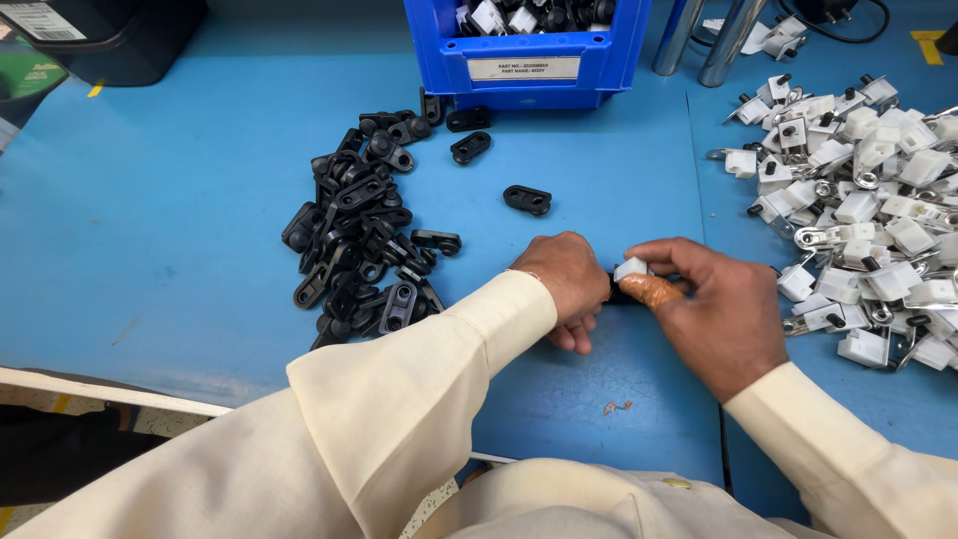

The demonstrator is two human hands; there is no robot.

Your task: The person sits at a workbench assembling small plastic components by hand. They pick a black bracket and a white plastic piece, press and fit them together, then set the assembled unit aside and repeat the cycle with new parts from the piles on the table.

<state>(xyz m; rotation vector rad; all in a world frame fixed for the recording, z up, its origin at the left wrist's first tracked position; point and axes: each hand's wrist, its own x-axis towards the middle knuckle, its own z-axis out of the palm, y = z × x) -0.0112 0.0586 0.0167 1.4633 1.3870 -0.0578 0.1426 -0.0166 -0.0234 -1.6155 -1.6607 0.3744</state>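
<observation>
My left hand (564, 284) is closed around a small black plastic part (617, 292), mostly hidden between the two hands. My right hand (714, 309) pinches a small white plastic piece (631, 268) against that black part, thumb and forefinger on it; the thumb wears an orange finger cover (651, 289). Both hands meet low over the blue mat (180, 220), just right of centre. Cream sleeves cover both forearms.
A heap of black plastic parts (359, 235) lies left of my hands, with a few strays (527, 200) behind. A pile of white parts with metal bits (858, 210) fills the right. A blue bin (527, 50) stands at the back; two metal posts (704, 35) beside it.
</observation>
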